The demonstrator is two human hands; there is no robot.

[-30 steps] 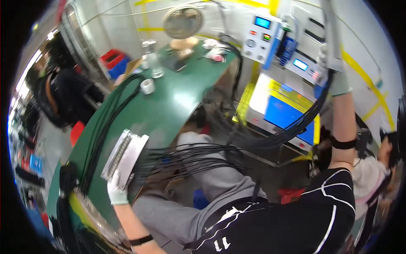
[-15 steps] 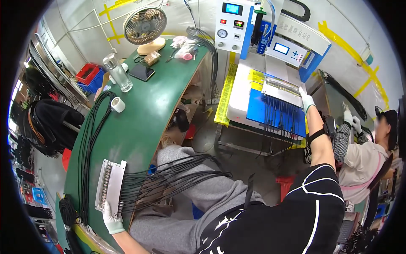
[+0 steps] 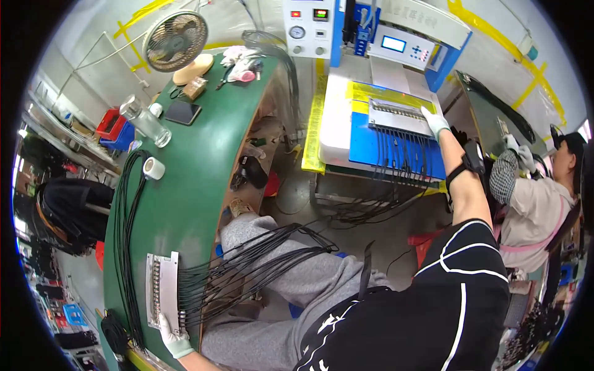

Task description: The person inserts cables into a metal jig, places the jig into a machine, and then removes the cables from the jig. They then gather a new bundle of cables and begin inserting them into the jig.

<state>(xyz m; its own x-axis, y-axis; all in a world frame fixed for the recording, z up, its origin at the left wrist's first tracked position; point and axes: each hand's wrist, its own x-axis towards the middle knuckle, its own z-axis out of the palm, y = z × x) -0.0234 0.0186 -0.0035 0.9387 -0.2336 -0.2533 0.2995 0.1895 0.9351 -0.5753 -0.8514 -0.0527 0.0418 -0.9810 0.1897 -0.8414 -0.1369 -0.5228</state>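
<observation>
Down at the lower left, left hand point(image 3: 173, 339) in a pale glove, resting on the bottom end of a long metal rack point(image 3: 162, 290) that lies on the green table point(image 3: 198, 167). Fingers lie flat and together against the rack's end; whether they grip it I cannot tell. The wrist is cut off by the lower rim. A row of black cables point(image 3: 247, 260) runs out of the rack's right side, off the table edge and across the grey trouser lap. A second bundle of black cables point(image 3: 127, 204) loops along the table's left edge; its lower end is lost in a dark clump.

Further up the table: white tape roll point(image 3: 153, 167), clear glass bottle point(image 3: 143, 121), dark phone point(image 3: 182, 112), small fan point(image 3: 176, 41). The small things beyond the fan are too small to make out.

Centre right, a white and blue machine point(image 3: 377, 55) with a blue bed point(image 3: 371, 145). On the bed, a second metal rack point(image 3: 399, 116), with black cables hanging from it over the front edge to the floor.

Right hand point(image 3: 435, 122), gloved, arm stretched out, dark band on the wrist. Fingers pressed together on the right end of that rack; thumb hidden.

Far right, another person point(image 3: 532, 198) in a cap, partly cut by the rim; their hands are gloved, and what they handle is unclear.
</observation>
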